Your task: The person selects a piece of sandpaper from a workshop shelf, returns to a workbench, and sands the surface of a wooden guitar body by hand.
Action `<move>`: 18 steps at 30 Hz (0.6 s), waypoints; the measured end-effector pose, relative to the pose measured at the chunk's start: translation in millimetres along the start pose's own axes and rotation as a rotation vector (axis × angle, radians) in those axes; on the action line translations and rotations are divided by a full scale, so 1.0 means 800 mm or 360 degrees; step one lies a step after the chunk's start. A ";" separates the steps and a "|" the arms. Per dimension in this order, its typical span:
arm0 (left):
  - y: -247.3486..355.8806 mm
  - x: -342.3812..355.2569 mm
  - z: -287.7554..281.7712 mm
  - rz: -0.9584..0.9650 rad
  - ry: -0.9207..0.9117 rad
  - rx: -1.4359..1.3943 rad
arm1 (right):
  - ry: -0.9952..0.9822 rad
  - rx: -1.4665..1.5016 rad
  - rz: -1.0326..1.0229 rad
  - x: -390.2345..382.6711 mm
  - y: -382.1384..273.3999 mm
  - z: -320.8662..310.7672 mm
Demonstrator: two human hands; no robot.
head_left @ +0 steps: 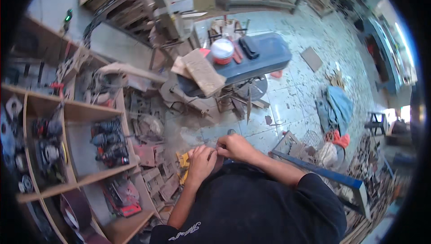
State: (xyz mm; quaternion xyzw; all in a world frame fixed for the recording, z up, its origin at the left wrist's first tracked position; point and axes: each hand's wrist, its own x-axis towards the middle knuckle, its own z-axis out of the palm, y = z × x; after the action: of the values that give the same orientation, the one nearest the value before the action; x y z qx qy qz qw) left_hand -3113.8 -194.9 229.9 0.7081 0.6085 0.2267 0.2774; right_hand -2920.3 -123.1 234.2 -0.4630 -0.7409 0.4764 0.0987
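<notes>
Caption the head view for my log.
Left hand and right hand close together before a dark shirt, wooden shelves of power tools at left.

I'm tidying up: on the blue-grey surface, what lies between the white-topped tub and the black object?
Something reddish and elongated lies between the tub and the black object in the head view.
</notes>
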 end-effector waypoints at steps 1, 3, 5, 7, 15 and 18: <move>0.002 0.009 0.006 0.0050 -0.0049 -0.0024 | 0.0068 0.0021 0.0005 -0.007 0.007 -0.005; 0.006 0.028 0.019 0.0133 -0.0211 -0.0069 | 0.0231 0.0039 0.0138 -0.022 0.018 -0.014; 0.010 0.048 0.030 0.0219 -0.0365 -0.0120 | 0.0321 0.0036 0.0254 -0.039 0.028 -0.024; 0.017 0.070 0.044 0.0443 -0.0485 -0.0146 | 0.0410 0.0031 0.0371 -0.059 0.039 -0.034; 0.082 0.141 0.113 0.0979 -0.0858 -0.0121 | 0.0760 0.0154 0.0812 -0.138 0.091 -0.060; 0.112 0.160 0.148 0.1044 -0.0909 -0.0155 | 0.0949 0.0260 0.0871 -0.159 0.125 -0.068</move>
State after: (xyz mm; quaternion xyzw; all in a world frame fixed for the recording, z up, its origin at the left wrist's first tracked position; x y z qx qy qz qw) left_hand -2950.0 -91.5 199.7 0.8843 0.2388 0.1263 0.3809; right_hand -2759.6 -177.1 220.7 -0.7513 -0.4892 0.3873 0.2152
